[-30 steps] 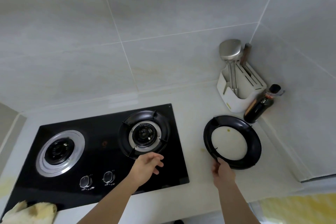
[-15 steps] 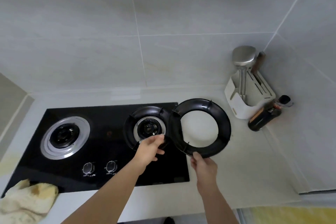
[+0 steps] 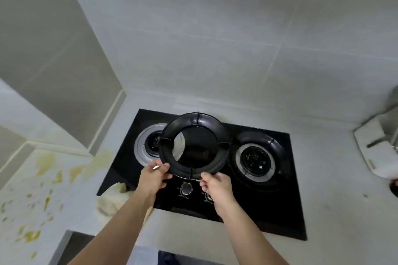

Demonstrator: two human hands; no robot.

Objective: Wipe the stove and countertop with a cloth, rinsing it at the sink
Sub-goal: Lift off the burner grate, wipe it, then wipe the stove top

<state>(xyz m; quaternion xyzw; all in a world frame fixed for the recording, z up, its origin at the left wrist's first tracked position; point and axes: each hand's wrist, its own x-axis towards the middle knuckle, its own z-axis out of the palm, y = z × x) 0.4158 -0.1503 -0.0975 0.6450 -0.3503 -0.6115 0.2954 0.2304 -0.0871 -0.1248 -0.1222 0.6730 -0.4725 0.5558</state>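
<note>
On the worktop (image 3: 336, 211), yellow stains mark the left part, and the cloth (image 3: 108, 204) lies at the front left corner of the stove (image 3: 267, 211). The left hand (image 3: 151, 178) and the right hand (image 3: 217, 187) both grip the front rim of the black pan support ring (image 3: 195, 123), held above the stove between its two burners. A white holder (image 3: 370, 153) stands at the right edge of the worktop.

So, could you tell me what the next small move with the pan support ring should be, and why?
Probably shift the ring a little left and lower it onto the left burner. Both the left hand and right hand hold it over the stove, and that burner is bare while the right burner already carries its ring.
</note>
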